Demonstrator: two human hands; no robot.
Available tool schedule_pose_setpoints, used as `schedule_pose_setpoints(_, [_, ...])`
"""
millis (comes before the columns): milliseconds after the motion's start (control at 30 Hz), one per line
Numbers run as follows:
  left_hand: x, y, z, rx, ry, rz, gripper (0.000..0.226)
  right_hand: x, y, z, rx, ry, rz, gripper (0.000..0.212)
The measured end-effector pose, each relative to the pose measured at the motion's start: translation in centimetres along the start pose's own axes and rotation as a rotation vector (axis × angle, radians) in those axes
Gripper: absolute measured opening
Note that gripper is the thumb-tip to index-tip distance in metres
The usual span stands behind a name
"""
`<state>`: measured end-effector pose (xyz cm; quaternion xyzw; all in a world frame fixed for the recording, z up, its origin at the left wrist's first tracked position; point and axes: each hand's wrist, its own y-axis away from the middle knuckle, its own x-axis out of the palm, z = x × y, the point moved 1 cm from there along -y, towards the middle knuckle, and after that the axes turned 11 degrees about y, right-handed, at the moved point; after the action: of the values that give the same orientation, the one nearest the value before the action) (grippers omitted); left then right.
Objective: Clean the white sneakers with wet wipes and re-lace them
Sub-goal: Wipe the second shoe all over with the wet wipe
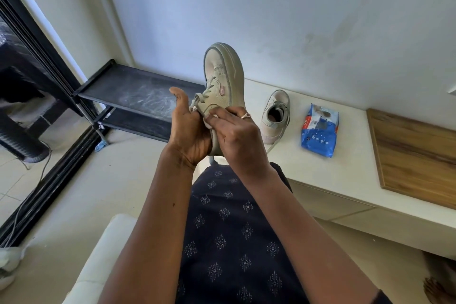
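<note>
I hold one white sneaker (225, 76) up in the air with its toe pointing away and upward. My left hand (188, 128) grips it at the heel and collar from the left. My right hand (238, 136) presses a white wet wipe (209, 122) against the sneaker's side near the collar. Laces are still threaded over its tongue. The second white sneaker (275, 116) stands on the low white bench (350, 180), opening toward me, with a loose lace trailing. A blue pack of wet wipes (319, 131) lies to the right of it.
A wooden board (414, 155) lies at the bench's right end. A black shelf rack (138, 96) stands against the wall on the left, beside a black-framed sliding door. A white cushion (103, 254) is at my lower left. My lap in dark patterned fabric fills the bottom centre.
</note>
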<state>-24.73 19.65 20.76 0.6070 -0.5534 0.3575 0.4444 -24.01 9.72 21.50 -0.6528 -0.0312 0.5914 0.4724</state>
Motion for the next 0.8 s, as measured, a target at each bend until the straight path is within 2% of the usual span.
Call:
schedule_pose_setpoints(167, [0.5,-0.2,0.7,-0.063,0.059,0.031,0.107,-0.1,-3.1,-0.2,0.072,0.057,0.041,0.018])
schedule_pose_setpoints(300, [0.5,-0.2,0.7,-0.056,0.044,0.058,0.11,-0.7,-2.0,-0.3,0.009,0.068,0.045,0.018])
schedule_pose_setpoints(467, [0.0,-0.3,0.3,0.005,0.002,0.033,0.102,-1.0,1.6,-0.1,-0.036,0.007,0.023,0.027])
schedule_pose_setpoints(600, [-0.5,-0.2,0.0,0.037,-0.01,-0.009,0.1,-0.8,2.5,0.0,-0.029,-0.012,-0.022,0.023])
schedule_pose_setpoints(800, [0.4,0.1,0.6,-0.043,0.014,0.083,0.095,0.0,-1.4,-0.4,0.043,0.004,-0.035,0.018])
